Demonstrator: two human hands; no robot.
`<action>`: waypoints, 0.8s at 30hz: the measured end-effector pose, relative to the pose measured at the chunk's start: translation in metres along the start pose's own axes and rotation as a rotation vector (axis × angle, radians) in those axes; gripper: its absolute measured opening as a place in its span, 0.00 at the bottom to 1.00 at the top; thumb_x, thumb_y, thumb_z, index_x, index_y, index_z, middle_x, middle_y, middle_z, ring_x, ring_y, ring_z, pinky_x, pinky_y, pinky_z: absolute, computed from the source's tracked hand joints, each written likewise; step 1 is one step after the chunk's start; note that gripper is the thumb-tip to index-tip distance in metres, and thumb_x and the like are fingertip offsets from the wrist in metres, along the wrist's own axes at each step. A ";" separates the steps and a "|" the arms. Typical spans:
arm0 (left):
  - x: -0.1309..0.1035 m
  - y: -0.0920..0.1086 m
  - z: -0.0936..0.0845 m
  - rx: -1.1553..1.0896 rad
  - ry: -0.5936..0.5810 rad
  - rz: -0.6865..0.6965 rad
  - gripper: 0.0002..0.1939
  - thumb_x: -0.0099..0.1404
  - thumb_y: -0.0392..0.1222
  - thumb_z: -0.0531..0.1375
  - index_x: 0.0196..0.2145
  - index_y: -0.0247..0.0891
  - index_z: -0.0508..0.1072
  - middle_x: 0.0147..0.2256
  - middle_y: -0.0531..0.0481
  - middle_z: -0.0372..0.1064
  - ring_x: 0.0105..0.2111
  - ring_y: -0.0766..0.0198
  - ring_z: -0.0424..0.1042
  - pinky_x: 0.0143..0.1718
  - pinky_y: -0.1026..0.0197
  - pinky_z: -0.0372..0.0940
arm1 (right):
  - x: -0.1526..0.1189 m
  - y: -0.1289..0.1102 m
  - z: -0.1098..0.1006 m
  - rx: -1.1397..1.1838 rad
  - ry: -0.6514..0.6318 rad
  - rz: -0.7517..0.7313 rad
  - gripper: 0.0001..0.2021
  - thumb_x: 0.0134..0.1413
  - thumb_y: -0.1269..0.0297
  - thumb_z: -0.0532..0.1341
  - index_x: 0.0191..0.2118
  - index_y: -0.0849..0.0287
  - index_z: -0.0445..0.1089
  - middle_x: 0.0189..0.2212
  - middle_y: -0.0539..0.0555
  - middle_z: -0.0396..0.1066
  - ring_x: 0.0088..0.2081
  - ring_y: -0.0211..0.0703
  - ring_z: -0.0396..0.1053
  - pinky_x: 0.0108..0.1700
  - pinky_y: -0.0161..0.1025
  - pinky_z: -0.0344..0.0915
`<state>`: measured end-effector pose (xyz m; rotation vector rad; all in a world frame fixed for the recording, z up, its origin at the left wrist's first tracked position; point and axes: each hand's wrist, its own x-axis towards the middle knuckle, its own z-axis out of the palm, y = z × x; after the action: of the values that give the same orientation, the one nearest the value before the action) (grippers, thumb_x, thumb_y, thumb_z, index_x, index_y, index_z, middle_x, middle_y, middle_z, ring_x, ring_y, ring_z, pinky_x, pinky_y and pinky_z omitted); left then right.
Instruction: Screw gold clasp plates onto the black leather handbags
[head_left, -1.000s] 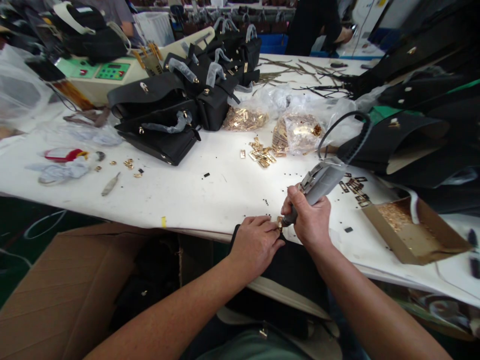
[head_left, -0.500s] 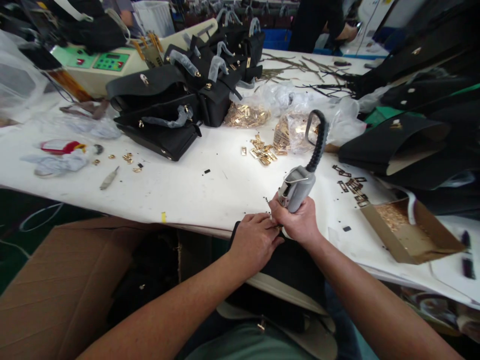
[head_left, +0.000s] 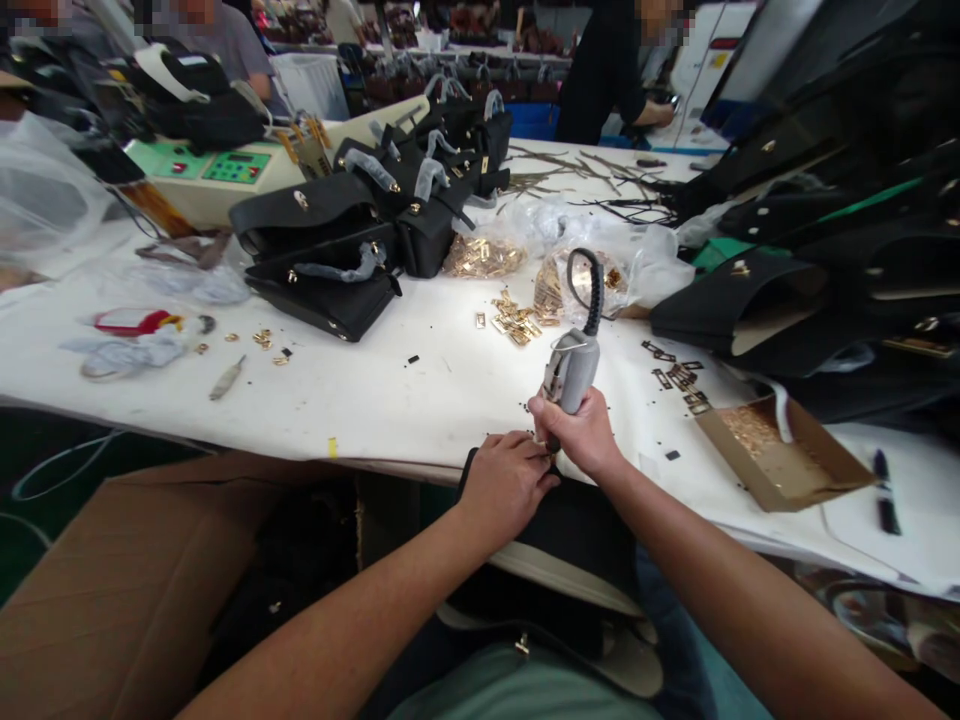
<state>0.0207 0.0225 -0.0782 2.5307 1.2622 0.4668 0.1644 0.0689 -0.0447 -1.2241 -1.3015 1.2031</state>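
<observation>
In my right hand (head_left: 585, 432) is a grey electric screwdriver (head_left: 576, 370), gripped near its lower end, with a black coiled cord (head_left: 595, 295) rising from the top. Its tip points down at a small gold fitting, mostly hidden by my fingers. My left hand (head_left: 511, 482) is closed over the edge of a black handbag (head_left: 581, 530), fingers bent beside the tip. The bag rests across my lap against the table's front edge, its pale lining edge showing below my hands. A metal clasp (head_left: 522, 645) shows lower down.
On the white table (head_left: 390, 400) lie loose gold metal plates (head_left: 516, 318). Several black handbags (head_left: 322, 270) stand behind at left, others (head_left: 720, 300) at right. A cardboard tray (head_left: 787, 460) holds small gold pieces. A large cardboard box (head_left: 127, 580) sits lower left. Other people work behind.
The view has tilted up and shifted slightly. My right hand and the electric screwdriver stand more upright and a little further left; my left hand stays on the bag.
</observation>
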 end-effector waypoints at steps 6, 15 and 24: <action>-0.001 0.004 -0.011 0.058 0.011 -0.016 0.10 0.67 0.49 0.66 0.42 0.42 0.78 0.42 0.48 0.75 0.47 0.53 0.69 0.45 0.49 0.63 | 0.005 -0.026 -0.018 0.090 0.242 -0.048 0.25 0.53 0.40 0.67 0.25 0.59 0.69 0.15 0.49 0.66 0.16 0.37 0.60 0.17 0.34 0.56; -0.004 0.014 -0.029 0.078 -0.080 -0.197 0.12 0.65 0.51 0.66 0.37 0.40 0.78 0.40 0.45 0.74 0.46 0.50 0.70 0.47 0.51 0.61 | 0.016 0.004 -0.081 -0.899 0.085 0.009 0.20 0.60 0.62 0.62 0.57 0.58 0.71 0.48 0.60 0.73 0.44 0.49 0.71 0.45 0.40 0.64; 0.001 -0.006 -0.048 -0.266 -0.148 -0.315 0.14 0.61 0.54 0.60 0.30 0.41 0.76 0.28 0.52 0.71 0.32 0.59 0.70 0.35 0.62 0.62 | -0.023 -0.001 -0.098 -0.871 0.236 -0.089 0.17 0.54 0.65 0.67 0.51 0.56 0.77 0.48 0.58 0.76 0.53 0.52 0.69 0.58 0.44 0.61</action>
<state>-0.0024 0.0316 -0.0370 2.0612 1.4049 0.3421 0.2633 0.0509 -0.0377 -1.8143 -1.7355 0.3745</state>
